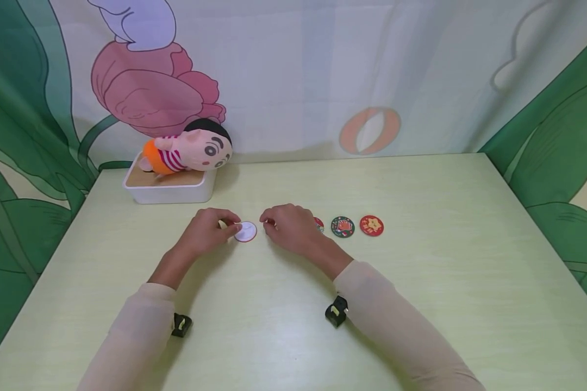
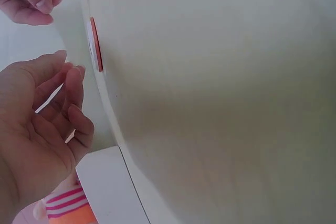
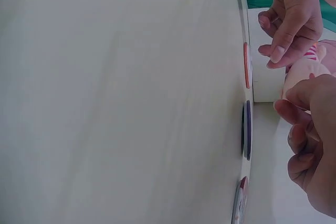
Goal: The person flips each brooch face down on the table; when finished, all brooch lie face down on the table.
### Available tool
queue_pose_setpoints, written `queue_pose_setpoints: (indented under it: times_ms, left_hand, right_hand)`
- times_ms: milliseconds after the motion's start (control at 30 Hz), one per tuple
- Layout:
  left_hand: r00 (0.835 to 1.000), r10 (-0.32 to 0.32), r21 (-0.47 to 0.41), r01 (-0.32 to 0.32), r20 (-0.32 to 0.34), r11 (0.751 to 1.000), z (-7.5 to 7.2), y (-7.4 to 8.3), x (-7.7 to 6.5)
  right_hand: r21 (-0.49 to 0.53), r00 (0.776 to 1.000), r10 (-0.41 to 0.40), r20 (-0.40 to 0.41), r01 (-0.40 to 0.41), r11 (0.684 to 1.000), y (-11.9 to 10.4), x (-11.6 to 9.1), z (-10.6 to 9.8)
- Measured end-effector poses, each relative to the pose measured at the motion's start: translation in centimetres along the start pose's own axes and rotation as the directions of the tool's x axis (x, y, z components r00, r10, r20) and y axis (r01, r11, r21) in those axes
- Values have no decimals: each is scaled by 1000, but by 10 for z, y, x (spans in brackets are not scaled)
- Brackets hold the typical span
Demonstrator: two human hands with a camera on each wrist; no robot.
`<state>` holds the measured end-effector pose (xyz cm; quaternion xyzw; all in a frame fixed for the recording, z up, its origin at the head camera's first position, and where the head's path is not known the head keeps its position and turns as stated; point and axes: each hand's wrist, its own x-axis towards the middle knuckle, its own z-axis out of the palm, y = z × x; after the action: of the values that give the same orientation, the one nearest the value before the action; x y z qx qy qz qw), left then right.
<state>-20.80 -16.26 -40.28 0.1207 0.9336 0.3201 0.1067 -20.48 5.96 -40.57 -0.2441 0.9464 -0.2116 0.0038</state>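
A white round disc (image 1: 247, 232) with a red rim lies flat on the table, between the two hands in the head view. My left hand (image 1: 210, 231) is just left of it, thumb tip at its edge; the left wrist view shows loosely bent fingers holding nothing. To the disc's right hovers my right hand (image 1: 291, 228), its fingers loosely curled with nothing visible between them. Beneath it is a dark-edged disc (image 3: 247, 129), hidden in the head view. Further right are a partly covered red-and-white disc (image 1: 319, 224), a green disc (image 1: 343, 227) and a red disc (image 1: 372, 225) with a yellow star shape.
A white box (image 1: 171, 194) with a brown top stands at the back left. On it lies a plush doll (image 1: 195, 149) in a striped shirt and orange shorts. A printed curtain (image 1: 283, 81) hangs behind the pale table (image 1: 274, 326).
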Motion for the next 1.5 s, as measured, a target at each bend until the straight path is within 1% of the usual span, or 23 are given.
queue_pose_setpoints:
  times_ms: [200, 300, 467, 633, 800, 1033, 1233, 1367, 1500]
  left_hand:
    - [999, 47, 2, -47, -5, 999, 4, 6, 0]
    - [998, 69, -16, -69, 1, 997, 7, 8, 0]
    - [997, 79, -31, -78, 16, 996, 10, 13, 3]
    - [995, 96, -34, -95, 21, 995, 15, 18, 7]
    - [994, 98, -39, -96, 43, 995, 20, 24, 11]
    - [992, 107, -10, -106, 73, 994, 24, 31, 15]
    - [988, 106, 22, -109, 110, 994, 27, 32, 20]
    - [988, 88, 30, -93, 131, 995, 29, 35, 23]
    - [987, 64, 31, -69, 148, 997, 31, 36, 26]
  right_hand:
    - [0, 998, -47, -40, 47, 999, 11, -10, -3]
    - [2, 997, -50, -51, 51, 999, 19, -13, -5]
    - [1, 998, -36, -43, 36, 999, 30, -18, -13]
    - [-22, 1000, -25, 11, 25, 999, 40, -20, -20]
    - [-32, 997, -27, 69, 29, 999, 48, -21, -22]
    - [-52, 991, -2, 130, 8, 999, 57, -22, -23]
    - [-81, 984, 5, 181, 9, 997, 58, -21, -25]
    - [-81, 982, 8, 190, 7, 997, 60, -20, -24]
    - [-58, 980, 17, 197, -5, 998, 61, -18, -22]
